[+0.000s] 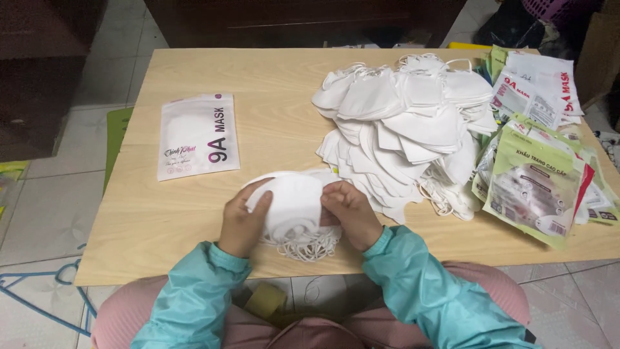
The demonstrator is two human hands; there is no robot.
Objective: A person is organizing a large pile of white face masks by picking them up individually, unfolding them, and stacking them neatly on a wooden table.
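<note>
At the bench's (194,71) near edge, both hands, left (242,223) and right (352,213), close their grip on a stack of masks (294,203), squaring it; the pile (407,123) and pouch (197,136) lie within reach.

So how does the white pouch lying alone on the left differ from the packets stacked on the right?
The white pouch lies flat and alone; the stacked packets overlap in a heap. The pouch is plain white; the top packets have green edging. Both are flat printed bags on the wooden table.
</note>
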